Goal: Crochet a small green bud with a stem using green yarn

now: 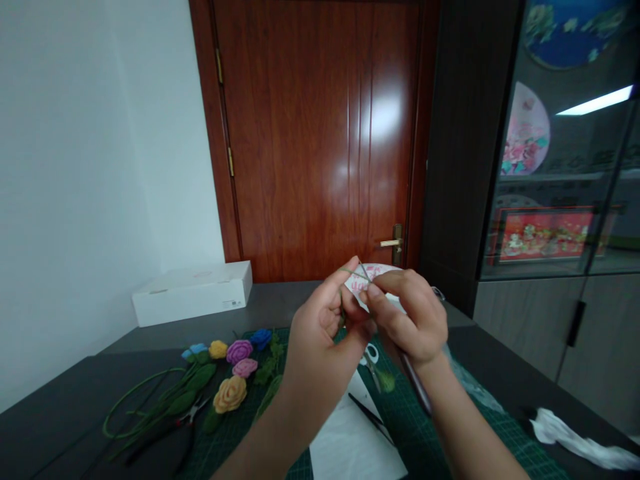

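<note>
Green cutting mat [400, 440], crocheted roses [230, 393], hands [320, 327] [415, 320] around wire [353, 270]

Nothing legible here: the white round paper card [381, 275] has pink print on it, but it's partly hidden & too blurred to read. The long white cardboard box [193, 293] has a small grey-printed label [233, 303] on its side, too tiny to make out. The dark green gridded cutting mat [415, 407] shows no readable nos.

Dark tabletop [65, 420], green cutting mat [420, 407], white cardboard box [193, 293], crocheted roses [230, 393], black-handled pliers [160, 443]
</note>
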{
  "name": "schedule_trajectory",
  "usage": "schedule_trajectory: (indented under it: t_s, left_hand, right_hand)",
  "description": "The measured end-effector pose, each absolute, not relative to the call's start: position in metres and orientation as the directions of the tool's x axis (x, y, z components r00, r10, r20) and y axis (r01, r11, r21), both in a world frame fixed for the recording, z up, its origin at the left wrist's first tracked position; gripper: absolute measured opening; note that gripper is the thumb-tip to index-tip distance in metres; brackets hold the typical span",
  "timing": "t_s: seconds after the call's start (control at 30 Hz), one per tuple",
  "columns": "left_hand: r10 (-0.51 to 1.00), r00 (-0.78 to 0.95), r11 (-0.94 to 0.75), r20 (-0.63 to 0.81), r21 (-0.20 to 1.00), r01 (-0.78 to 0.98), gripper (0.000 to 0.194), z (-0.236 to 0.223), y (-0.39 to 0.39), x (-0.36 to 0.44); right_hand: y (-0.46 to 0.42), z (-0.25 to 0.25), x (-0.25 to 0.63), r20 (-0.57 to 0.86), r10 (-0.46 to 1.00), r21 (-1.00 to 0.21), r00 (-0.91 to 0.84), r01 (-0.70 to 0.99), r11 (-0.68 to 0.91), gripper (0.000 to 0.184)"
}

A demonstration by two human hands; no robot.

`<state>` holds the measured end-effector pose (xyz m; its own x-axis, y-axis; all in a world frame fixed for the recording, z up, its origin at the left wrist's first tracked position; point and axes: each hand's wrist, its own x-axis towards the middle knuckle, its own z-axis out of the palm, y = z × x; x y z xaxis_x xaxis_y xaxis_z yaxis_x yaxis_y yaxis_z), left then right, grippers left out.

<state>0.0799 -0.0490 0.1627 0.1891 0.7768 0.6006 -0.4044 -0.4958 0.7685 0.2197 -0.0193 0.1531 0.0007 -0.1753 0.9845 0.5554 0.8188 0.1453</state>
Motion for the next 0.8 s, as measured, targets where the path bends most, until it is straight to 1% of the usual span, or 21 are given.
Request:
schedule_trajectory:
  t_s: [0.03, 0.1, 0.17, 0.23, 0.27, 0.33, 0.4, 0.5, 0.57, 0.63, 0.7, 0.73, 0.8]
  left_hand:
    - [0.789, 0.250, -0.418, 0.561, 0.789, -0.451, 0.066, 0.163, -0.050, 0.079]
    - [0.774, 0.425, -0.211, 0.469, 0.824, -0.525, 0.060, 0.165, -0.051, 0.076]
    - [0.719, 0.555, -0.059, 0.419, 0.832, -0.552, 0.056, 0.169, -0.051, 0.071]
    - [0.663, 0.620, 0.014, 0.420, 0.821, -0.570, 0.059, 0.173, -0.048, 0.064]
    - [0.638, 0.643, 0.038, 0.424, 0.817, -0.576, 0.061, 0.175, -0.046, 0.061]
    - [0.594, 0.680, 0.072, 0.429, 0.814, -0.577, 0.061, 0.177, -0.040, 0.054]
    - [0.570, 0.695, 0.086, 0.438, 0.810, -0.580, 0.060, 0.178, -0.035, 0.048]
    - [0.577, 0.687, 0.042, 0.442, 0.824, -0.565, 0.060, 0.176, -0.030, 0.045]
    - [0.635, 0.615, -0.089, 0.468, 0.835, -0.543, 0.058, 0.174, -0.029, 0.049]
    - [0.698, 0.495, -0.255, 0.518, 0.826, -0.503, 0.061, 0.172, -0.030, 0.055]
    - [0.720, 0.417, -0.349, 0.555, 0.809, -0.474, 0.067, 0.169, -0.030, 0.062]
    - [0.722, 0.396, -0.378, 0.567, 0.803, -0.461, 0.070, 0.167, -0.031, 0.065]
    - [0.728, 0.371, -0.424, 0.577, 0.803, -0.418, 0.074, 0.165, -0.030, 0.069]
  right_hand:
    - [-0.017, 0.152, 0.220, 0.977, -0.211, 0.167, 0.020, 0.535, 0.828, 0.021]
    - [-0.015, 0.150, 0.217, 0.965, -0.244, 0.178, 0.099, 0.438, 0.881, 0.017]
    - [-0.016, 0.151, 0.212, 0.957, -0.183, 0.113, 0.223, 0.295, 0.949, 0.009]
    - [-0.021, 0.154, 0.207, 0.940, -0.015, -0.016, 0.340, 0.088, 0.996, 0.003]
    - [-0.024, 0.157, 0.206, 0.925, 0.095, -0.088, 0.368, -0.036, 0.995, 0.007]
    - [-0.030, 0.162, 0.206, 0.890, 0.315, -0.227, 0.331, -0.278, 0.934, 0.015]
    - [-0.034, 0.167, 0.207, 0.850, 0.476, -0.339, 0.226, -0.457, 0.822, 0.023]
    - [-0.033, 0.170, 0.207, 0.778, 0.624, -0.470, 0.079, -0.585, 0.660, 0.033]
    - [-0.031, 0.170, 0.205, 0.725, 0.688, -0.550, -0.009, -0.609, 0.572, 0.037]
    - [-0.029, 0.168, 0.202, 0.687, 0.723, -0.607, -0.074, -0.606, 0.514, 0.038]
    - [-0.027, 0.166, 0.199, 0.678, 0.731, -0.625, -0.077, -0.584, 0.518, 0.036]
    - [-0.026, 0.164, 0.198, 0.690, 0.722, -0.612, -0.043, -0.567, 0.551, 0.034]
    - [-0.022, 0.161, 0.198, 0.752, 0.655, -0.540, 0.072, -0.502, 0.675, 0.029]
